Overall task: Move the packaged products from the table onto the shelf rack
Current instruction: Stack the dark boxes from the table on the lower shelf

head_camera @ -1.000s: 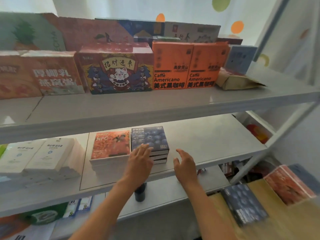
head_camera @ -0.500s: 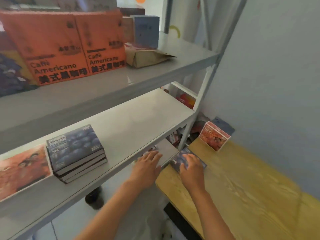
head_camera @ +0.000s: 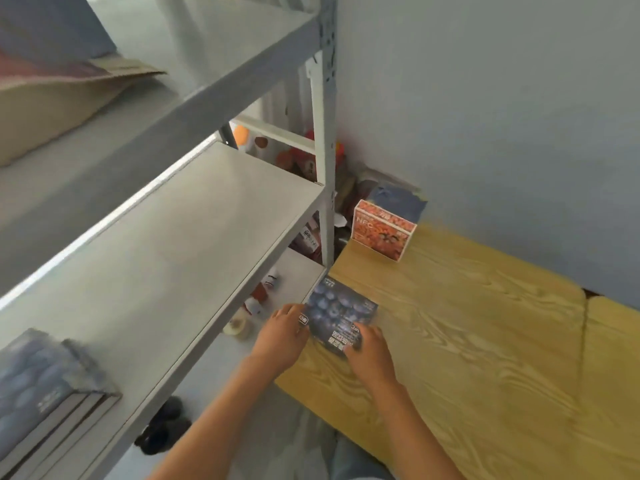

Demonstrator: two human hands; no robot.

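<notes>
packaged products are what we are shifting, and 1 second ago our hands were spread over the stacks on the middle shelf; half a second ago they had dropped to the table edge; now both are on the blue blueberry box at the near left corner of the wooden table. nearest us, our right hand curls over the box's near edge, fingers bent round it, and our left hand holds its left edge, fingertips against the side. we judge both hands clamped on the box, though blur hides the thumbs. the box looks tilted, its far end over the table's left edge, so we think the lift is just starting.

to the near left, the stack of blue boxes lies on the middle shelf, with a wide bare stretch of shelf between it and the upright post. that suggests this box goes on top of that stack or just beside it.

farther off, the orange box stands upright at the far left corner of the table, near the wall, well apart from our hands. we count it as 1 more product still to move after this one.

on the top shelf at the far left lies a brown paper bag, untouched.
</notes>
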